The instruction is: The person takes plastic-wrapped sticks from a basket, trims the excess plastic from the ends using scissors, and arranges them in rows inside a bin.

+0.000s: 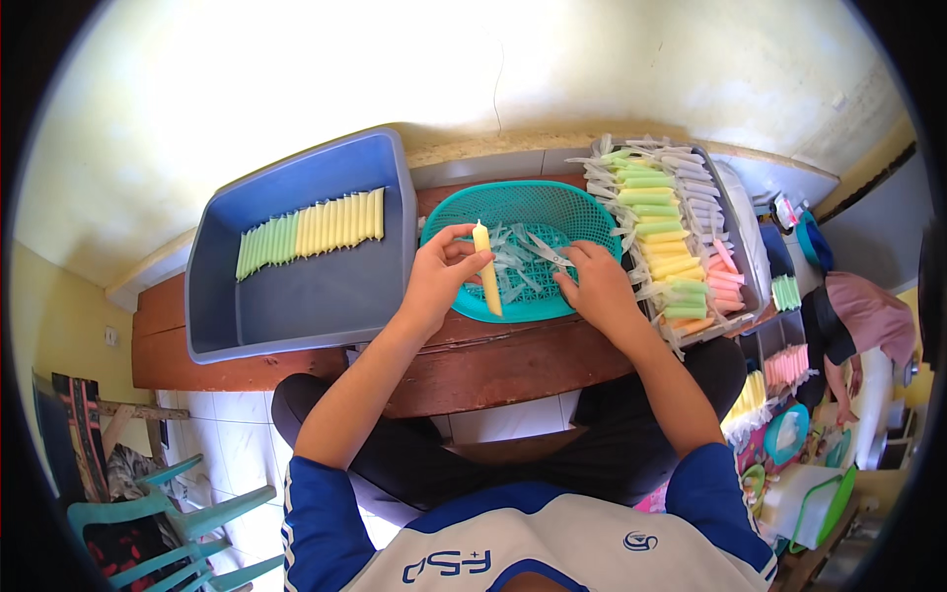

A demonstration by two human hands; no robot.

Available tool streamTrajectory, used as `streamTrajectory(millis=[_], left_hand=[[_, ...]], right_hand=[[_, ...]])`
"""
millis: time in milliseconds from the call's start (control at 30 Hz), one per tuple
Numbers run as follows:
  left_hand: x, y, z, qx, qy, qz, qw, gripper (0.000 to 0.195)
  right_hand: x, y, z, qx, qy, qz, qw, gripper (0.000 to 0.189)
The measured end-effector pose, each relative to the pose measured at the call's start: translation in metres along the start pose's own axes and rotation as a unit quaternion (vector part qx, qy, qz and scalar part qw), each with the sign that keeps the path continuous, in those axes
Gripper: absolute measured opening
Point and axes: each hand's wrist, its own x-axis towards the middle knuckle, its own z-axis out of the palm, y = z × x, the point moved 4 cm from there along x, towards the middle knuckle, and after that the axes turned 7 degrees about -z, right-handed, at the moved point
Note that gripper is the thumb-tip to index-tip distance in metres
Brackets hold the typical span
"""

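My left hand point(442, 274) holds one pale yellow filled plastic tube point(487, 272) upright between thumb and fingers, over the near left side of a turquoise plastic basket point(510, 191). A pair of scissors point(546, 251) is in my right hand point(601, 288), its blades pointing up and left over the basket. Clear plastic scraps point(510, 259) lie on the basket's floor. To the left, a grey plastic tub point(311, 314) holds a neat row of green tubes point(268, 240) and yellow tubes point(340, 223). On the right, a heaped tray point(753, 285) carries tubes with long loose plastic ends.
Everything stands on a brown wooden bench point(473, 374) against a pale wall point(459, 66). Further right, a person point(862, 318) bends beside trays of pink tubes point(786, 364) and yellow tubes point(749, 396). A green plastic chair point(177, 510) stands at the lower left.
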Motion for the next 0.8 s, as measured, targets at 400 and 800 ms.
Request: streamTrajectory(millis=[400,800], left_hand=[[-0.017,0.005,-0.002,-0.069,0.015,0.017,0.997,0.021],[-0.041,0.017,-0.11,0.137,0.032,-0.03,0.99,0.034]], right_hand=[[0.016,-0.052,0.017,0.499,0.056,0.068,0.862,0.035],[0.145,-0.113,0.051,0.586,0.058,-0.017,0.808,0.018]])
